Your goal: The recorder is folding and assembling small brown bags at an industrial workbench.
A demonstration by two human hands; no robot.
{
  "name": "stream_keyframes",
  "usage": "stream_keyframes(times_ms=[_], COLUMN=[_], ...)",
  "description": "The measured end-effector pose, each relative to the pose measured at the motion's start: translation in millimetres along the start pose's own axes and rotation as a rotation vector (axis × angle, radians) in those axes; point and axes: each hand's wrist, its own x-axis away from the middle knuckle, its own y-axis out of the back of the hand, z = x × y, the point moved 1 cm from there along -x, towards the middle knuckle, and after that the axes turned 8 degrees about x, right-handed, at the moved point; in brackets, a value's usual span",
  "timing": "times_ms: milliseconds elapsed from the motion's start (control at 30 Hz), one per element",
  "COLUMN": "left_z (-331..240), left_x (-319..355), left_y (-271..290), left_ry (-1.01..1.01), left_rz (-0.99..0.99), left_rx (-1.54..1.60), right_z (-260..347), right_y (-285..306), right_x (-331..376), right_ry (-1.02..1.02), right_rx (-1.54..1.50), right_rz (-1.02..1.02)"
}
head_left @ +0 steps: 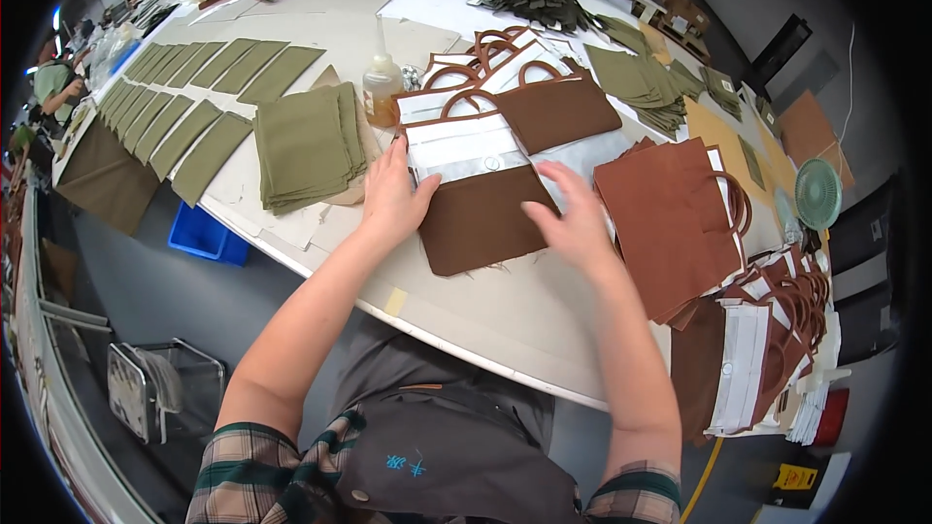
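A dark brown fabric piece (482, 218) lies in front of me, joined to or overlapped by a white lining panel (458, 147) with a brown loop handle (471, 102) at its far end. At its left edge my left hand (393, 196) rests with fingers stretched and thumb over the fabric. On the other side my right hand (580, 218) hovers or lightly touches the right edge, its fingers and thumb apart. Neither hand grips anything. Just beyond, a second brown panel (558, 114) lies over more white handled pieces.
A green fabric stack (309, 147) and a glue-like bottle (382, 87) stand to the left, with rows of green strips (212, 141) beyond. Reddish-brown panels (665, 223) and handled pieces (757, 349) pile up at right. A blue bin (207, 235) sits below the table edge.
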Motion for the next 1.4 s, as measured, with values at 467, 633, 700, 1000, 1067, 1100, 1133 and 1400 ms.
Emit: stream_keyframes(times_ms=[467, 633, 700, 1000, 1067, 1100, 1133, 1400], left_z=[-18, -22, -24, -4, -17, -16, -16, -21], left_x=[3, 4, 4, -10, 1, 8, 10, 27], left_y=[-21, -20, -22, 22, 37, 39, 39, 23], left_ry=[-0.403, -0.379, -0.391, 0.337, 0.412, 0.443, 0.451, 0.505], left_rz=[0.173, 0.189, 0.187, 0.284, 0.496, 0.49, 0.663, 0.697], left_rx=[-0.239, -0.245, -0.218, 1.584, 1.678, 1.671, 1.64, 1.098], right_z=[-36, -44, -49, 36, 21, 6, 4, 8], right_y=[-61, 15, 59, 139, 103, 85, 65, 71], right_x=[-96, -113, -115, 5, 57, 87, 111, 130], right_ry=[-0.176, -0.337, -0.24, -0.536, -0.612, -0.662, -0.701, -0.598], right_rx=[0.596, 0.67, 0.574, -0.685, -0.837, -0.88, -0.877, -0.246], right_rz=[-0.032, -0.179, -0.355, -0.179, -0.125, -0.117, -0.138, 0.149])
